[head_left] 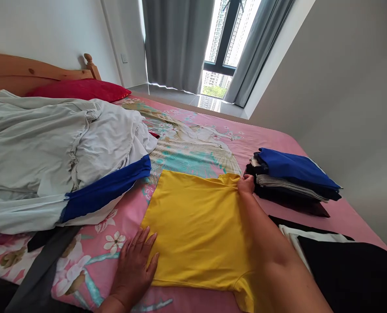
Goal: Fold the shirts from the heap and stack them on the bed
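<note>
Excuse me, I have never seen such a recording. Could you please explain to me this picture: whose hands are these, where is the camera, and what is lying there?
There is no machine here: these are a person's own bare hands. The camera is worn on the head and looks forward and down, so the forearms enter from the bottom.

The surface is a bed with a pink floral sheet. In the middle lies a plain yellow fabric shirt. The right hand grips its far right corner; the left hand rests open at its left edge.

To the right are a folded stack of dark and striped clothes topped with blue and a lower black-and-white pile of cloth. To the left is a rumpled pale grey and white heap of fabric.
</note>
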Tool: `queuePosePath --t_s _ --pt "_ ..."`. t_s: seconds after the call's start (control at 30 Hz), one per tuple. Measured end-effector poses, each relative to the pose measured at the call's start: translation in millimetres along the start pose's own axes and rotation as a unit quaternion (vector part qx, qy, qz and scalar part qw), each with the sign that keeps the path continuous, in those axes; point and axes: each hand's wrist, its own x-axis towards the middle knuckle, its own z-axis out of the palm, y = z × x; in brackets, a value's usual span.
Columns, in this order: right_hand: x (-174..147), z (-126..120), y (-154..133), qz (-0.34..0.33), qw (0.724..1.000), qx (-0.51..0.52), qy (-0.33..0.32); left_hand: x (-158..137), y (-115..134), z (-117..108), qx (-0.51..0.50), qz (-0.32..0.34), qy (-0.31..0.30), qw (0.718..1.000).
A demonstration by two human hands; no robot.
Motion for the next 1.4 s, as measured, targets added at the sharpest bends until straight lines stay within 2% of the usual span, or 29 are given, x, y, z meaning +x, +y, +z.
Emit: queuePosePath --t_s 0.07,0.2,0.33,0.5,0.6,0.73,0.83,0.93,1.0,1.1,1.17,1.23,1.4 --pt "-2 5 -13 -0.053 0.998 -0.017 0.0 0 0 0 -0.002 0.002 0.003 1.0" --pt "-3 25 -38 -0.118 0.99 -0.053 -0.064 0 1 -2 -0.011 0.003 0.004 1.0" --pt "0 41 -49 -0.098 0.986 -0.094 -0.098 -1 0 -2 -0.005 0.002 -0.002 1.0" --pt "-11 44 -53 -0.064 0.988 -0.127 -0.066 -3 0 -2 0.005 0.016 0.007 1.0" --pt "-26 46 -63 -0.088 0.983 -0.147 -0.067 -3 0 -4 0.017 0.022 0.016 0.999" --pt "-43 50 -80 -0.155 0.96 -0.182 -0.148 -3 1 -7 0.035 0.034 0.029 0.998" --pt "-45 48 -85 -0.178 0.936 -0.216 -0.214 -3 1 -9 0.038 0.037 0.032 0.998" --pt "-43 44 -85 -0.194 0.92 -0.234 -0.248 -3 2 -9 0.033 0.031 0.028 0.999" --pt "-45 43 -84 -0.195 0.921 -0.242 -0.236 -3 3 -8 0.03 0.027 0.028 0.999" --pt "-57 46 -87 -0.177 0.934 -0.251 -0.181 -4 3 -8 0.028 0.023 0.031 0.999" --pt "-71 53 -95 -0.172 0.941 -0.248 -0.155 -5 3 -8 0.027 0.024 0.03 0.999" --pt "-88 65 -110 -0.194 0.941 -0.231 -0.152 -6 3 -7 0.027 0.025 0.028 0.999" --pt "-133 115 -162 -0.289 0.919 -0.168 -0.211 -6 4 -9 0.017 0.014 0.027 0.999"
